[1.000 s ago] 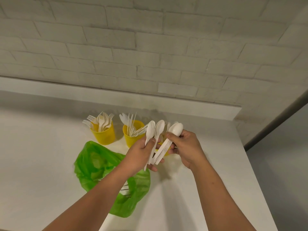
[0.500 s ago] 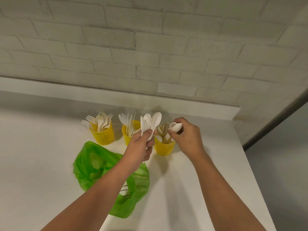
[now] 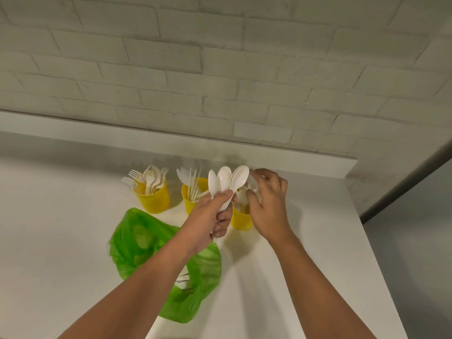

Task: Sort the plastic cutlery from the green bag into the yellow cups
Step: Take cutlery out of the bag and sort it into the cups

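Three yellow cups stand in a row on the white table. The left cup (image 3: 153,200) holds forks, the middle cup (image 3: 188,204) holds knives, and the right cup (image 3: 241,220) holds spoons. My left hand (image 3: 214,216) grips a fanned bunch of white spoons (image 3: 226,178) upright, in front of the middle and right cups. Above the right cup, my right hand (image 3: 267,204) has loosely curled fingers, its fingertips by the rightmost spoon's bowl; I see nothing clearly held in it. The green bag (image 3: 144,243) lies crumpled under my left forearm, with some white cutlery (image 3: 183,280) showing inside.
A white ledge (image 3: 293,160) and a painted brick wall run behind the cups. The table's right edge (image 3: 374,253) slants down toward the lower right, with grey floor beyond it.
My right hand has lifted from the right cup to the spoon bunch, and the spoon it held is no longer seen in it. My left hand still holds the bunch, slightly higher.
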{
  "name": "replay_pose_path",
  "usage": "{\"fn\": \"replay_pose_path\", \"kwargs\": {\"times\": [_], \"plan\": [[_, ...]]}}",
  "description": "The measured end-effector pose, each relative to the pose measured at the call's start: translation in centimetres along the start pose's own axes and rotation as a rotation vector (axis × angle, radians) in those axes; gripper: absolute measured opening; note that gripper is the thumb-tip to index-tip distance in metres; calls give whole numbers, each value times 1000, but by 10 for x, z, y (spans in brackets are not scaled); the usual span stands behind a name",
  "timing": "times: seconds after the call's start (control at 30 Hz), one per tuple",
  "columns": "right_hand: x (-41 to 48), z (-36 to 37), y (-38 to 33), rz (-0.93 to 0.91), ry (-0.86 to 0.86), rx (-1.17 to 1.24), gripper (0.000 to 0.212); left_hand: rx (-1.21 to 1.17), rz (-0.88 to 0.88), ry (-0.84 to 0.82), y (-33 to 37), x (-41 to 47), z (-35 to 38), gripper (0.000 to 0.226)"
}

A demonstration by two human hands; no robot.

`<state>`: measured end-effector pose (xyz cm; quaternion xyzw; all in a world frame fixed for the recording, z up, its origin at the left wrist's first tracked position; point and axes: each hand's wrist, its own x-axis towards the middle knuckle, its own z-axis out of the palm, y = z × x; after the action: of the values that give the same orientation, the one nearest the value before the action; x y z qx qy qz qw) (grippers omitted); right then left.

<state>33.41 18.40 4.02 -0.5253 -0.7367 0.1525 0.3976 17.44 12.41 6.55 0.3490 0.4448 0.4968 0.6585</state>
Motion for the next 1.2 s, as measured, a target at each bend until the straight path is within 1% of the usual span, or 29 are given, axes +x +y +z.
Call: {"fn": "replay_pose_path", "kwargs": {"times": [0.03, 0.07, 0.1, 0.13, 0.17, 0.23, 0.3, 0.33, 0.4, 0.43, 0.5, 0.53, 0.6, 0.67, 0.73, 0.8, 0.83, 0.87, 0.9, 0.97, 1.03, 1.07, 1.13, 1.17, 1.2], "plan": [[-1, -8, -11, 100, -54, 287, 45, 14, 10, -24, 0, 0, 0, 21], [0, -16, -24, 189, -148, 541, 42, 61, 32, -46, 0, 0, 1, 21], [1, -23, -34, 242, -261, 683, 39, 130, 52, -67, 1, 0, 2, 22], [2, -27, -41, 246, -367, 681, 38, 202, 64, -88, 1, 0, 5, 23], [2, -29, -45, 222, -448, 618, 36, 258, 61, -111, 1, -1, 7, 21], [2, -29, -51, 219, -530, 555, 42, 299, 10, -159, 3, -2, 13, 28], [1, -29, -52, 292, -505, 652, 50, 305, -37, -204, 7, -3, 16, 33], [0, -31, -53, 314, -477, 697, 48, 319, -38, -219, 10, -4, 17, 28], [0, -34, -56, 342, -402, 761, 34, 380, -22, -236, 15, -1, 15, 18], [0, -35, -59, 349, -367, 790, 31, 418, -5, -236, 17, 0, 15, 23], [0, -34, -62, 345, -267, 796, 31, 486, 0, -219, 19, 2, 13, 43], [2, -33, -61, 348, -202, 770, 29, 507, -6, -212, 18, 2, 12, 44], [4, -31, -57, 358, -113, 729, 28, 543, -35, -180, 13, 2, 9, 33], [6, -31, -53, 357, -127, 705, 25, 563, -68, -123, 8, 4, 8, 36], [8, -35, -53, 315, -165, 708, 20, 606, -70, -34, 3, 7, 8, 38], [12, -42, -57, 264, -136, 733, 39, 697, -51, 45, 1, 11, 6, 40], [16, -46, -61, 226, -96, 724, 43, 719, -45, 58, 2, 12, 6, 40], [19, -49, -64, 186, -60, 696, 39, 722, -42, 56, 1, 13, 4, 40], [21, -50, -66, 141, -38, 643, 33, 713, -39, 47, 2, 14, 4, 41], [24, -48, -67, 37, -32, 459, 22, 690, -39, 28, 5, 14, 8, 44], [23, -42, -64, -63, -24, 288, 21, 685, -47, 24, 6, 15, 12, 44], [23, -41, -62, -78, -9, 259, 20, 686, -46, 36, 6, 15, 14, 44], [23, -43, -63, -28, 5, 309, 16, 702, -34, 72, 8, 15, 15, 44], [22, -44, -63, 31, -6, 371, 19, 717, -28, 80, 9, 15, 16, 43], [22, -46, -63, 92, -35, 428, 26, 735, -20, 78, 10, 16, 16, 42]]}}
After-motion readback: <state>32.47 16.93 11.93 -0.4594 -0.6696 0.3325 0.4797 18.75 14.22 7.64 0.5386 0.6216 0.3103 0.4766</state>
